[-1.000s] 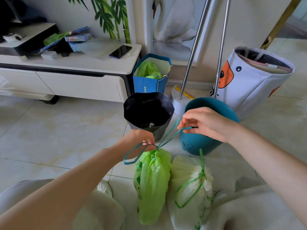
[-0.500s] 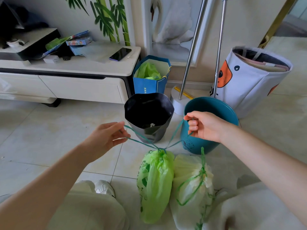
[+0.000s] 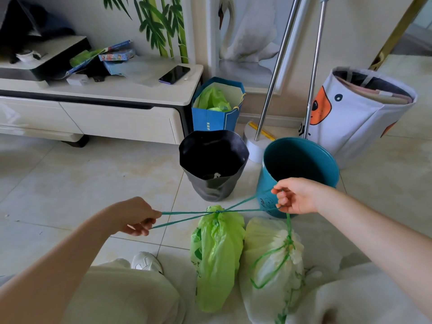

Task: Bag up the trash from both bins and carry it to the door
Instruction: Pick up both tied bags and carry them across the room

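Note:
Two filled trash bags lie on the tiled floor between my knees: a bright green bag (image 3: 216,256) and, to its right, a pale one (image 3: 271,263) tied with a green cord. My left hand (image 3: 134,217) and my right hand (image 3: 293,195) each grip an end of the green drawstring (image 3: 184,212), stretched taut to either side of the green bag's cinched neck. Behind the bags stand a black bin (image 3: 214,164) and a teal bin (image 3: 301,167), both without liners. A small white scrap lies in the black bin.
A blue paper bag (image 3: 216,119) holding green plastic stands against the white TV cabinet (image 3: 117,118). Two metal poles (image 3: 275,73) rise from a white round base. A white fabric basket (image 3: 357,113) with an orange face stands at right. My white shoe (image 3: 147,263) is near the bags.
My hands have pulled apart, the left moving left and down, the right staying by the teal bin. The drawstring went from slack loops to taut lines and the bag's neck is cinched.

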`<action>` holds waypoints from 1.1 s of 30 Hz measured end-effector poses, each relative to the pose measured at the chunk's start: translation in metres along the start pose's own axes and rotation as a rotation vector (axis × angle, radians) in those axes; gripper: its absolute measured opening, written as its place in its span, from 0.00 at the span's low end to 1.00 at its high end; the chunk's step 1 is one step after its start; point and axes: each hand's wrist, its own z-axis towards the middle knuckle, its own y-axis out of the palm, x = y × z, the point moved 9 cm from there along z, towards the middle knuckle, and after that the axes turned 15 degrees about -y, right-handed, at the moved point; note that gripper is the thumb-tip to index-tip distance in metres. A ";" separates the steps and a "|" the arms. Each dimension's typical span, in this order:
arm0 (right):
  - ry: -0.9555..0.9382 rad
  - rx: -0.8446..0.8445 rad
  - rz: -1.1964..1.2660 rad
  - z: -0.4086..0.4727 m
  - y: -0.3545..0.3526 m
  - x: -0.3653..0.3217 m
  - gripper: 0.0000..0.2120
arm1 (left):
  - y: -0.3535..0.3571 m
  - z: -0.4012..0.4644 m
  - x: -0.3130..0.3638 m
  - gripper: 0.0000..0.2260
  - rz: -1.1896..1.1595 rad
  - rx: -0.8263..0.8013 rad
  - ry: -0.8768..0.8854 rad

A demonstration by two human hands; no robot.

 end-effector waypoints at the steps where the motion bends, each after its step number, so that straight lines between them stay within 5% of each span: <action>1: -0.009 0.000 0.000 -0.001 0.002 -0.001 0.10 | -0.001 -0.002 0.002 0.12 -0.017 0.010 0.013; 5: -0.147 -0.029 0.100 -0.006 0.012 -0.029 0.09 | -0.008 -0.017 0.028 0.11 -0.443 -0.072 0.169; 10: -0.351 -0.152 0.081 -0.028 0.036 -0.074 0.06 | -0.008 -0.057 0.073 0.13 -0.957 -0.380 0.365; 16: -0.535 -0.289 -0.020 -0.067 0.074 -0.112 0.11 | 0.024 -0.100 0.117 0.11 -0.921 -0.639 0.407; 24: -0.649 -0.448 -0.059 -0.090 0.108 -0.135 0.10 | 0.072 -0.122 0.150 0.16 -0.624 -0.763 0.351; 33: -0.598 -0.478 -0.225 -0.084 0.106 -0.118 0.11 | 0.047 -0.114 0.171 0.11 -1.000 -0.621 0.518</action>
